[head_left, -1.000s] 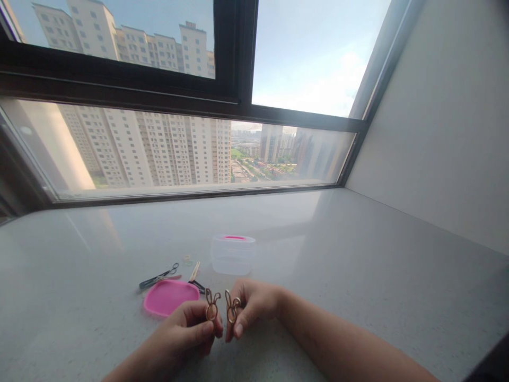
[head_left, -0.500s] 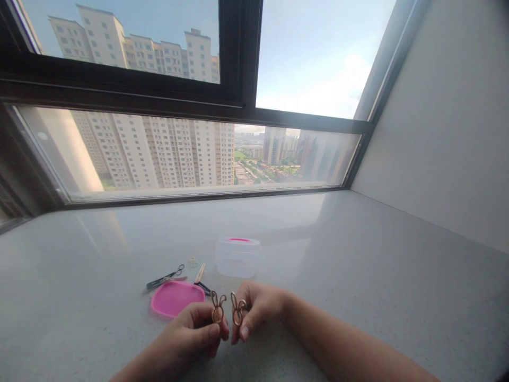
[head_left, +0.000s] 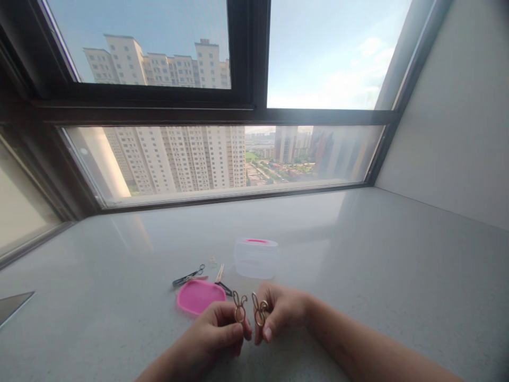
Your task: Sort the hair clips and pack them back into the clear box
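Note:
My left hand (head_left: 210,334) pinches a gold wire charm shaped like a rabbit (head_left: 239,307) between thumb and fingers. My right hand (head_left: 280,313) pinches a matching gold rabbit charm (head_left: 260,311). The two charms are close together but apart. Just behind my left hand lies an oval pink plastic lid (head_left: 200,297). Beyond it are small black-handled scissors (head_left: 189,276), a slim pale stick with a dark end (head_left: 220,279) and a tiny pale ring (head_left: 213,262). A clear plastic box (head_left: 255,259) with a pink rim stands behind my right hand.
The items lie on a pale grey stone sill (head_left: 318,239). A dark-framed window (head_left: 254,109) runs along its far side, and a pale wall (head_left: 445,132) closes the right side. A flat dark pointed object (head_left: 11,306) shows at the left edge.
The whole scene has shifted right in view and the window looks more level. Both hands have moved right with it, still holding their charms.

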